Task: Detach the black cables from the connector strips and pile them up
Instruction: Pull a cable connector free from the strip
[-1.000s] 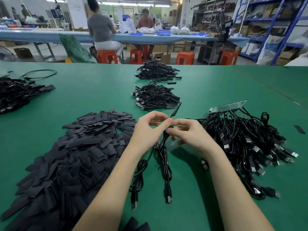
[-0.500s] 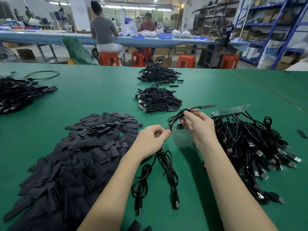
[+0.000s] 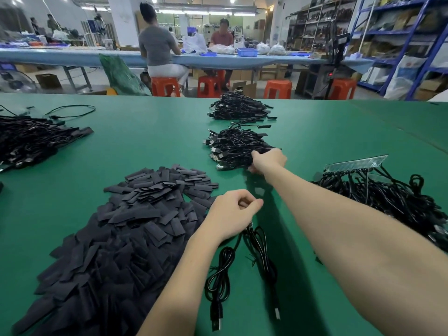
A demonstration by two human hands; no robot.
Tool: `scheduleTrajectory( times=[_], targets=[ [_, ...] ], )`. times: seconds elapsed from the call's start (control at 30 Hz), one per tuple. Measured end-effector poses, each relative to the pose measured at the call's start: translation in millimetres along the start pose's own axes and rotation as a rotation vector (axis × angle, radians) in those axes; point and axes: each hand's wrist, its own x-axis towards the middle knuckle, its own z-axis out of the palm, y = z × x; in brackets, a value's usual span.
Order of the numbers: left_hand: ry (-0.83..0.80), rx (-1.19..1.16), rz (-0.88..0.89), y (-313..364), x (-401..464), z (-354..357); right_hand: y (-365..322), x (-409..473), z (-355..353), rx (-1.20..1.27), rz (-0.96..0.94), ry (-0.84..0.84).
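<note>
Head view: unlabelled black cables [image 3: 232, 149], no legible writing.

The right hand [image 3: 268, 160] hides its fingertips in the cable pile [image 3: 234, 149], grip unclear.

Factory assembly floor, cable/electronics line. Long green-covered table [image 3: 145, 146] carries bulk batches: several heaps of black USB cables [image 3: 236, 149], a big mound of black flat sleeves [image 3: 135, 214], a connector strip [image 3: 356, 163] with cables hanging off it. Behind it, a blue worktable [image 3: 72, 58] runs the width of the room, two workers seated on orange plastic stools [image 3: 277, 88], blue parts bin [image 3: 247, 52] and white bags on top. Blue steel racking [image 3: 412, 32] at right is stacked with cartons. Cardboard boxes on the floor, strip lighting overhead, bare concrete floor.
</note>
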Motion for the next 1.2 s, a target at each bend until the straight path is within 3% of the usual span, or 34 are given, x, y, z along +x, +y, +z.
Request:
scheduleTrajectory(
  times=[0.07, 0.2, 0.27, 0.37, 0.43, 0.57, 0.63, 0.93, 1.1, 1.2],
  targets=[
    [-0.006, 0.000, 0.003, 1, -1, -1, -2, 0, -7, -0.191, -0.068, -0.039],
    [-0.006, 0.009, 0.001, 4, -3, -2, -5, 0, -12, -0.080, -0.026, -0.180],
    [-0.005, 0.019, -0.002, 5, -4, -2, -4, -4, -15, -0.159, -0.061, -0.201],
    [-0.004, 0.024, -0.008, 6, -4, -3, -3, -15, -17, -0.394, -0.254, -0.155],
    [-0.009, 0.026, -0.010, 6, -4, -3, -2, -19, -15, -0.366, -0.387, -0.168],
    [-0.002, 0.042, -0.008, 5, -3, -2, -2, -28, -3, -0.505, -0.546, -0.437],
    [-0.005, 0.054, 0.000, 5, -2, -2, -2, -26, 3, -0.589, -0.589, -0.439],
    [0.012, -0.014, -0.005, 6, 0, -8, -13, -19, 8, -0.651, -0.531, -0.410],
    [0.084, -0.112, -0.040, 7, 2, -9, -6, -50, -31, -0.431, -0.512, -0.176],
    [0.122, -0.119, -0.062, 6, 2, -10, 9, -82, -67, -0.539, -0.354, -0.308]
  ],
)
